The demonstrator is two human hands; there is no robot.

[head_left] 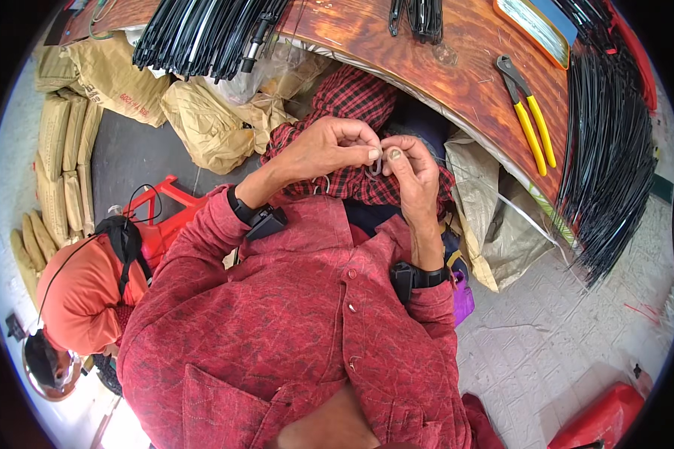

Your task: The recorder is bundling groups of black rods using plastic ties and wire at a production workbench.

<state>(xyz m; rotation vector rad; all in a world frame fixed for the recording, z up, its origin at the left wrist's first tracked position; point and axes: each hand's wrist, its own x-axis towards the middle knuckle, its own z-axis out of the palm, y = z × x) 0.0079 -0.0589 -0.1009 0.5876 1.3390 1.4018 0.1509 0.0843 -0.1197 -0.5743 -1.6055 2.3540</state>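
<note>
My left hand [329, 150] and my right hand [414, 172] meet above my lap, just short of the table edge. The fingers of both are pinched together at the tips. Between them is a small greyish loop [375, 166], thin like a strip or wire; its exact kind is too small to make out. Behind and below the hands lies red-and-black checked cloth [352, 97]. A thin pale strand [528, 212] stretches from near my right hand toward the right; whether it joins the loop cannot be seen.
On the brown wooden table [367, 37] lie cutting pliers [528, 112] with yellow handles. Bundles of thin black strips [202, 37] hang over its left edge, and more black strips [606, 157] over its right. Brown paper sacks [202, 127] and a red stool [161, 206] are to the left.
</note>
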